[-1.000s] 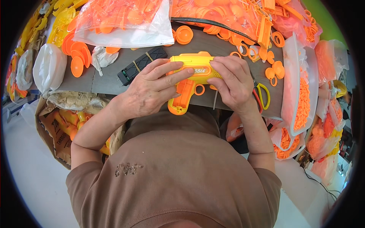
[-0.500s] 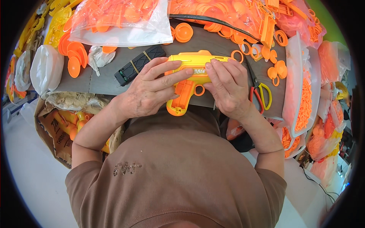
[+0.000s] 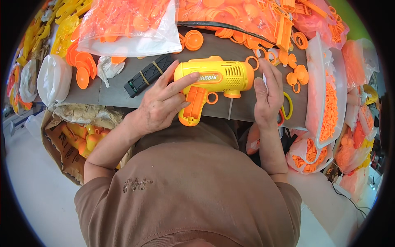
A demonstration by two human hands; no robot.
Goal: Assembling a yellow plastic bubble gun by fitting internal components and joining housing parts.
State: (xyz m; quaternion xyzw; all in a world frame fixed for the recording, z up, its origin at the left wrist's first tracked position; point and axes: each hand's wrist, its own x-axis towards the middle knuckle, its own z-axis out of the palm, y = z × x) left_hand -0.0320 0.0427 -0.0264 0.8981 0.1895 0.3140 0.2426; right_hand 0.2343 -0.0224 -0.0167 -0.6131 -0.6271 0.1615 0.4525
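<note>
A yellow and orange toy gun (image 3: 220, 82) lies level over the near edge of the table, its orange grip pointing toward me and its round front end to the right. My left hand (image 3: 162, 101) holds it at the rear, the index finger stretched along its side. The grip's side is uncovered, showing a hollow inside. My right hand (image 3: 268, 96) is apart from the gun's front end, thumb and fingers spread with nothing seen held. A loose orange ring (image 3: 252, 63) lies by its fingertips. Scissors with red and yellow handles (image 3: 289, 106) are partly hidden behind this hand.
A black block with rubber bands (image 3: 149, 75) lies behind my left hand. Bags of orange parts (image 3: 131, 24) line the back. Orange discs (image 3: 193, 40) lie loose. At right stands a tub of small orange parts (image 3: 330, 107); at lower left, a paper sack of yellow parts (image 3: 61, 140).
My right hand has come off the toy gun's front and moved right, uncovering its vents and round end. My left hand keeps its hold on the rear.
</note>
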